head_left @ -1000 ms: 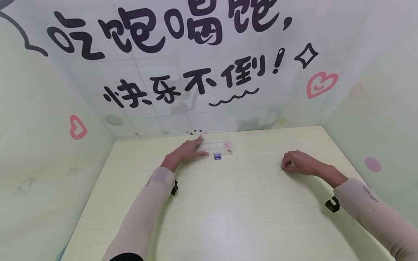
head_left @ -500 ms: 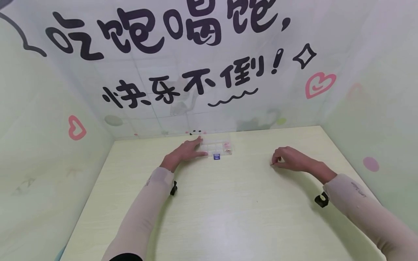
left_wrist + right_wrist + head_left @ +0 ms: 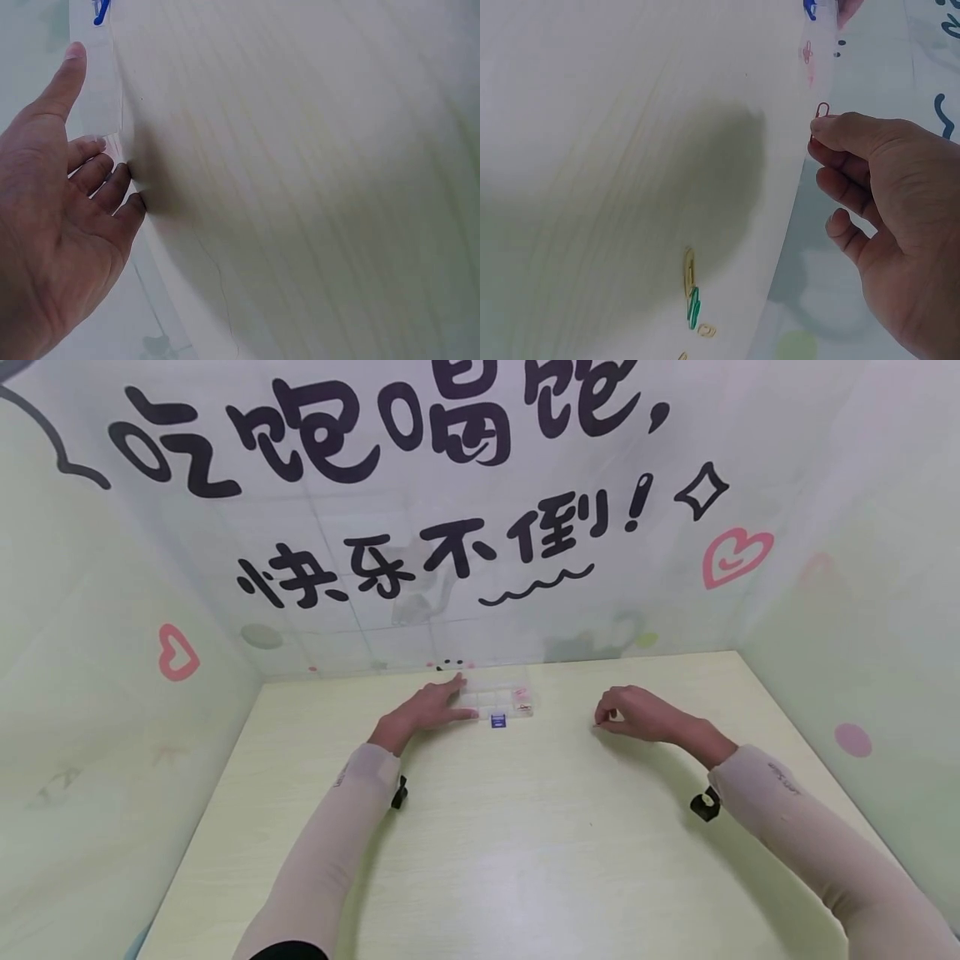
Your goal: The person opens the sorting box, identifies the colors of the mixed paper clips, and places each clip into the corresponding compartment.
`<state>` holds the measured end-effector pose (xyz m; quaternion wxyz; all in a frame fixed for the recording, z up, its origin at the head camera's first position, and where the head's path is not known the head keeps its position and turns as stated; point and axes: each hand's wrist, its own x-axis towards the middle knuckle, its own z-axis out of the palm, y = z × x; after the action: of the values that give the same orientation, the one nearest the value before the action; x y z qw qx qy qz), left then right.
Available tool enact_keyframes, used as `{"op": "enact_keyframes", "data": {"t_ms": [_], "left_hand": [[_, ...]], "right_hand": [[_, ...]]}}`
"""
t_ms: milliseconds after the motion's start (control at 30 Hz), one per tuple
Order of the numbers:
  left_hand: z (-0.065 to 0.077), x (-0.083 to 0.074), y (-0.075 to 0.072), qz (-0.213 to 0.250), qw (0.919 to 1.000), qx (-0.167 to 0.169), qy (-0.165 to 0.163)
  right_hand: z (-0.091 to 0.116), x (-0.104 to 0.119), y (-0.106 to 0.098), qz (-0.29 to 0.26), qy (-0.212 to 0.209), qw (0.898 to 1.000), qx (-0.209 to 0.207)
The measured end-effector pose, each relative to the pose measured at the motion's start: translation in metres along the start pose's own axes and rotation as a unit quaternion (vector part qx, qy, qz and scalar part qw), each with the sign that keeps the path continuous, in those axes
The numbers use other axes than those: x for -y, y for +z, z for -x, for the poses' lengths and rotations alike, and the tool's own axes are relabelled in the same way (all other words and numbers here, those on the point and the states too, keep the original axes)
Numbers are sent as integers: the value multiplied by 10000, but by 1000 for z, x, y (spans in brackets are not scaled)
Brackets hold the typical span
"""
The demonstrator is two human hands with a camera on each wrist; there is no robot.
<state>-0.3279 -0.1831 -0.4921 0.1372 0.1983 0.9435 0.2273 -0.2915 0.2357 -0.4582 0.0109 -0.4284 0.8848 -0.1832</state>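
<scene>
A clear compartment box (image 3: 487, 698) sits at the back of the table, with a blue latch (image 3: 498, 721) at its front and reddish contents (image 3: 522, 700) in its right end. My left hand (image 3: 431, 706) spreads its thumb and index finger across the box's left end, touching it. To the right of the box, my right hand (image 3: 637, 714) is above the tabletop. In the right wrist view, thumb and fingertips pinch a red paper clip (image 3: 823, 109), its loop sticking out past them.
On the table in the right wrist view lie yellow paper clips (image 3: 689, 271) and a green paper clip (image 3: 694, 307), close together. Behind the box rises a wall panel (image 3: 420, 635) with printed lettering. Side panels flank the table (image 3: 487, 860).
My right hand has moved left and slightly back toward the box, with the red paper clip between its fingers. The left hand and the box have stayed in place.
</scene>
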Motion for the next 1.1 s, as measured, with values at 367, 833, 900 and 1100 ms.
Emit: {"op": "enact_keyframes", "data": {"t_ms": [367, 833, 900, 1100], "left_hand": [[0, 0, 0, 8, 10000, 29, -17], [-2, 2, -1, 14, 9999, 29, -143], [-2, 1, -1, 37, 9999, 35, -148], [-3, 1, 0, 40, 9999, 54, -90]], "right_hand": [[-30, 6, 6, 99, -284, 9991, -287], [-70, 11, 12, 4, -93, 9992, -400], [-75, 13, 13, -29, -50, 9991, -421], [-90, 18, 18, -81, 98, 9991, -410]]}}
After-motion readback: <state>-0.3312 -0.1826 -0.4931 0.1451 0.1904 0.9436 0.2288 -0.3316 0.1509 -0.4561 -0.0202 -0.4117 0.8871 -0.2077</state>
